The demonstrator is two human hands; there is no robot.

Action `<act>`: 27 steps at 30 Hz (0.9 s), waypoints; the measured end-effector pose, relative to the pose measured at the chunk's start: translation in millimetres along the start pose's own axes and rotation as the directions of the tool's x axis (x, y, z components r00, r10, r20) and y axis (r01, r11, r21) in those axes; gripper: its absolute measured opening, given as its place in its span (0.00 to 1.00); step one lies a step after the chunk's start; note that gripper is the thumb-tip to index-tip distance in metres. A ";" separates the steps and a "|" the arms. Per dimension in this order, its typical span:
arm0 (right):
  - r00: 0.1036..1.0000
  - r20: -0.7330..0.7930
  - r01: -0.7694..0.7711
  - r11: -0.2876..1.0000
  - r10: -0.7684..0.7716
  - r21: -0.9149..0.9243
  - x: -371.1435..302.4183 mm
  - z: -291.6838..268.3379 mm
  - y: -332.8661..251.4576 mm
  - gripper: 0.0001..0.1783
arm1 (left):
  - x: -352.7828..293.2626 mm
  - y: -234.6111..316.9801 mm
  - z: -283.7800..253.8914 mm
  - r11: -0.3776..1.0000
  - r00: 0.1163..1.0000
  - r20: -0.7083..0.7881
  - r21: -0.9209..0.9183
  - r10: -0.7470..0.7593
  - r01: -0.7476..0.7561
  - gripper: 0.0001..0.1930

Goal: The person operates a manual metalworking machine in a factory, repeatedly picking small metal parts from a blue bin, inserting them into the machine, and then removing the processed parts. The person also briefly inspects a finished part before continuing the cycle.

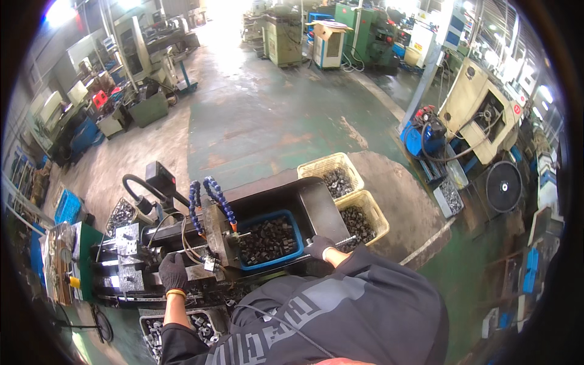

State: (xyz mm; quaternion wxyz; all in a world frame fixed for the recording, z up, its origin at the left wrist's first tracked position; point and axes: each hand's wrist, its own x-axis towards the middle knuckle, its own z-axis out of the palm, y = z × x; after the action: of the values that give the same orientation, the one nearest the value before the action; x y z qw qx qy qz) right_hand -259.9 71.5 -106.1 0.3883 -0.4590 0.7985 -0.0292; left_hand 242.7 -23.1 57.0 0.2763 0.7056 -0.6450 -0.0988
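My right hand (319,247), in a dark glove, is closed around a thin metal rod (347,241) by the right side of the machine's black trough (322,210). The rod reaches left toward a blue basket (299,234) full of small dark metal pieces (267,239). My left hand (173,272), also gloved and with a yellow band at the wrist, rests at the machine bed (201,274), near the spindle area. Its fingers look bunched, and what they grip is hidden. Two blue segmented coolant hoses (219,201) bend down over the machine between my hands.
Two cream baskets (377,210) of metal pieces stand beyond the trough at the right. A crate of metal parts (149,328) sits by my left forearm. A black control box (160,177) rises on the machine's far side. A beige machine (480,112) stands at the right.
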 end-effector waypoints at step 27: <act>0.512 -0.210 0.125 -0.169 -0.833 0.978 -95.1 -244.7 -275.8 0.22 | -0.3 3.6 2.7 0.997 0.996 0.045 -0.015 -0.080 0.080 0.19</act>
State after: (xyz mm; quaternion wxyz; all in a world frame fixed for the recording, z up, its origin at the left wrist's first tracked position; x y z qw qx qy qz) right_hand -195.9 -91.6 232.0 0.7297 -0.3533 0.1516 -0.5654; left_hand 238.3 -23.6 56.6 0.2638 0.7262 -0.6213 -0.1306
